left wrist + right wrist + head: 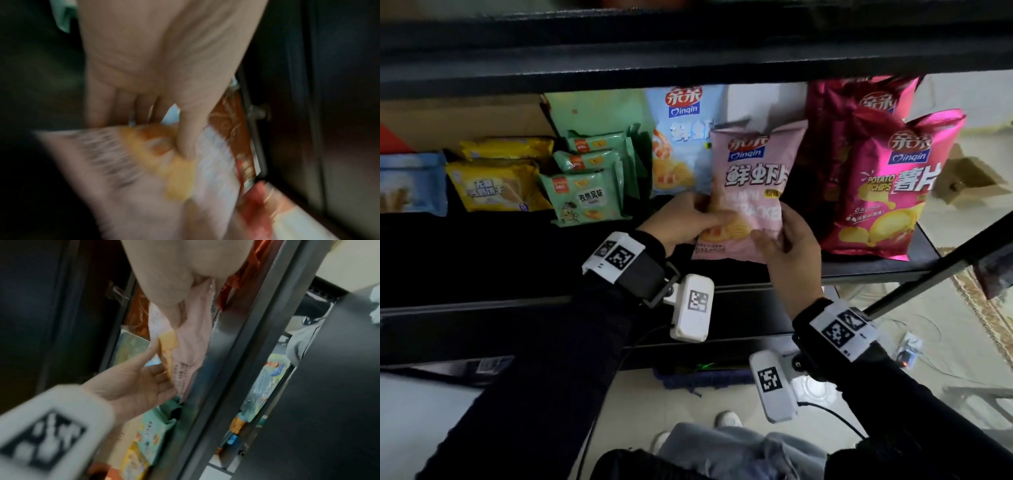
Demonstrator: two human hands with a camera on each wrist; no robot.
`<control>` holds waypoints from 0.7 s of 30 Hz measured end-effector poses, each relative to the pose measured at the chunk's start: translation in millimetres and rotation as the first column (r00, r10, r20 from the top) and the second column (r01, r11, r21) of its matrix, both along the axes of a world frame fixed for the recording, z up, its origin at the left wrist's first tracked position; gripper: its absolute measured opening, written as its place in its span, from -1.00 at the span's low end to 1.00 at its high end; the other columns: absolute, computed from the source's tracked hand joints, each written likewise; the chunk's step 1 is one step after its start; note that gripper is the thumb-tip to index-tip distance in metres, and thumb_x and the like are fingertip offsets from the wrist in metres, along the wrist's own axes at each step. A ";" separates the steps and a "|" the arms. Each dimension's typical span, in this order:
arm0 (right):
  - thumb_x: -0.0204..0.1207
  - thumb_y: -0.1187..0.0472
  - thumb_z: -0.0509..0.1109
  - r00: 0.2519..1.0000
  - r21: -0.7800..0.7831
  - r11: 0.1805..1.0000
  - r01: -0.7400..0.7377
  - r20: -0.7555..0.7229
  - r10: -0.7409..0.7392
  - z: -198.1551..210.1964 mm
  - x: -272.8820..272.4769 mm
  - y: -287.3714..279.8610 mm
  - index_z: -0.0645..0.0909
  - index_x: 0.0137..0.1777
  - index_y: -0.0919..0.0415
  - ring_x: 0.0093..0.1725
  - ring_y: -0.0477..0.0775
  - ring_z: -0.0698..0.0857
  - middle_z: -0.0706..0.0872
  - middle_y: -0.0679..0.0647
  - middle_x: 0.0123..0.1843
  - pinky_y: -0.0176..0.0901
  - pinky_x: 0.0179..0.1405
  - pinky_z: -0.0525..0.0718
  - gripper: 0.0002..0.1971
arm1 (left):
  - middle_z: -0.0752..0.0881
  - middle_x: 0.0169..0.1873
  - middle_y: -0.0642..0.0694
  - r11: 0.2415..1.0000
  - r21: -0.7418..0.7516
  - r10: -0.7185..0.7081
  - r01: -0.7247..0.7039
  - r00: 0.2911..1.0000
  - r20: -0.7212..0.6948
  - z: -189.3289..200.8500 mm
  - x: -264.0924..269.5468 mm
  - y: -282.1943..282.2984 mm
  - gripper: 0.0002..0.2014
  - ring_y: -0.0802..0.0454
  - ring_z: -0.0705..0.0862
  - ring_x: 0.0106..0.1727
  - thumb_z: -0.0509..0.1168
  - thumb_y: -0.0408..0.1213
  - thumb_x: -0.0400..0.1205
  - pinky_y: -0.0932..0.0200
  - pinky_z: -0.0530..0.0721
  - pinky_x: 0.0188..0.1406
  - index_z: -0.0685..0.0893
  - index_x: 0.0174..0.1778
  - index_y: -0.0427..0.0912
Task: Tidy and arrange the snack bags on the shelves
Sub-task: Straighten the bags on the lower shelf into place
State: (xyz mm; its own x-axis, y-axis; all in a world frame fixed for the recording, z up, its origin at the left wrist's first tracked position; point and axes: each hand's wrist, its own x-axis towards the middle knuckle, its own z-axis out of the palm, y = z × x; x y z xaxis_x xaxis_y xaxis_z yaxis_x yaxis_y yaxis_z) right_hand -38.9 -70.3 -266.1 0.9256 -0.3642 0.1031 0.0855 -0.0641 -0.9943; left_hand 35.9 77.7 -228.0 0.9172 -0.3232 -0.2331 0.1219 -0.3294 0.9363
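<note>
A pink prawn-cracker bag (751, 185) stands upright near the middle of the black shelf (876, 269), held by both hands. My left hand (705, 221) pinches its lower left edge, thumb on the front and fingers behind. My right hand (786, 240) grips its lower right corner with the thumb across the front. The blurred left wrist view shows the left hand (164, 91) with its thumb pressed on the pink bag (127, 181). In the right wrist view the pink bag (193, 337) hangs from the right hand (174, 277), and the left hand (141, 379) touches it from below.
A light blue bag (681, 150) stands behind the pink one. Two magenta potato-chip bags (887, 192) stand to its right. Green packs (585, 195), yellow packs (496, 186) and a blue pack (410, 181) lie to the left. An upper shelf board (688, 51) hangs close overhead.
</note>
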 end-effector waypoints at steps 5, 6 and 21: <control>0.57 0.31 0.41 0.999 0.014 0.999 -0.034 0.024 0.034 1.0 10.5 1.8 0.44 0.49 0.26 0.33 -0.11 0.64 0.63 0.11 0.39 -0.27 0.31 0.61 -0.52 | 0.74 0.17 -0.21 0.990 -0.023 0.141 -0.139 0.972 0.188 -5.8 -2.7 12.9 -0.62 -0.07 0.72 0.14 0.48 -0.33 0.52 0.07 0.66 0.25 0.64 0.24 -0.34; 0.59 0.26 0.39 0.999 0.048 0.998 -0.049 0.021 0.048 1.9 16.0 3.6 0.39 0.53 0.28 0.38 -0.08 0.61 0.60 0.11 0.43 -0.23 0.35 0.60 -0.48 | 0.73 0.18 -0.18 0.986 -0.018 0.166 -0.167 0.960 0.226 -5.6 -1.5 17.6 -0.58 -0.05 0.70 0.17 0.50 -0.30 0.51 0.09 0.64 0.27 0.63 0.27 -0.32; 0.62 0.09 0.35 0.897 0.252 0.896 -0.366 -0.162 0.412 15.2 104.8 44.8 0.52 0.41 0.21 0.16 0.17 0.76 0.75 0.24 0.22 0.06 0.23 0.70 -0.60 | 0.82 0.03 -0.03 0.948 -0.258 0.210 -0.187 0.975 0.067 3.1 45.4 45.9 -0.52 0.12 0.81 0.00 0.55 -0.32 0.46 0.35 0.72 -0.17 0.64 0.31 -0.17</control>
